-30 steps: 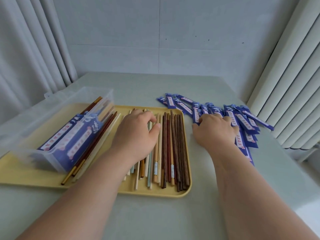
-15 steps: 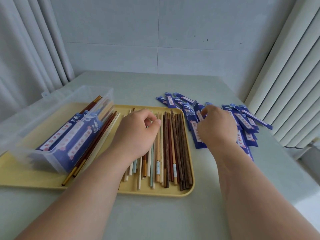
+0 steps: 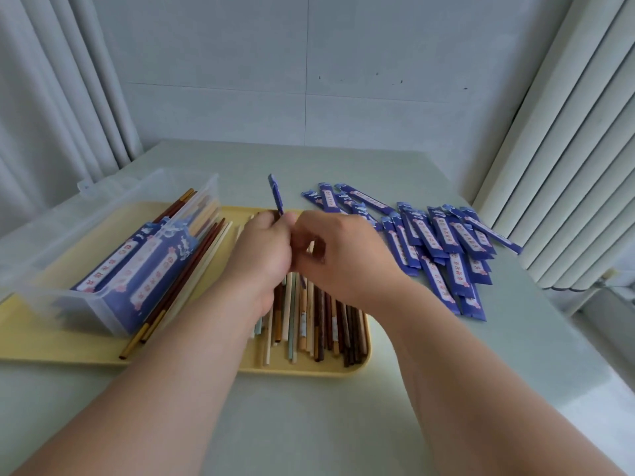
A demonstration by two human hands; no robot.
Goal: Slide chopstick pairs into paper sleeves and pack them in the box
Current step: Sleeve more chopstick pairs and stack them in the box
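Observation:
A blue paper sleeve (image 3: 276, 197) sticks up from between my two hands, which meet above the yellow tray (image 3: 309, 370). My left hand (image 3: 263, 250) grips the sleeve near its upper part. My right hand (image 3: 343, 259) pinches it from the right, and the sleeve's lower end shows below the hands. Whether chopsticks are inside the sleeve is hidden. Loose chopsticks (image 3: 319, 324) of several colours lie side by side on the tray under the hands. A clear plastic box (image 3: 51, 297) on the tray's left holds sleeved pairs (image 3: 147, 262).
A spread of blue empty sleeves (image 3: 446, 242) lies on the pale table (image 3: 309, 417) right of the tray. A few bare chopsticks (image 3: 178, 286) lean against the box's right side. Curtains hang at the left (image 3: 51, 97) and right (image 3: 567, 166).
My right hand took one sleeve off the pile and carried it left to my left hand. My left hand rose from the loose chopsticks, and the sleeve now points upward.

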